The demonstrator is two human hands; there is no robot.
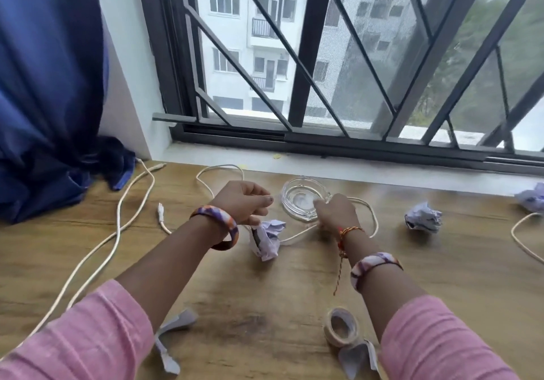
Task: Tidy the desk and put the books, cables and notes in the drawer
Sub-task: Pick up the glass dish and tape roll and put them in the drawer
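White cables (pixel 117 226) trail in loose loops over the wooden desk (pixel 265 306); crumpled pale paper notes (pixel 266 239) lie scattered among them, one beside a cable loop.

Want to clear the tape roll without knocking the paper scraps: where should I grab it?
Take the tape roll from above, pinching across its upper rim. It leans tilted on a paper scrap, so its open ring faces up and left, clear of the scrap at its lower right.
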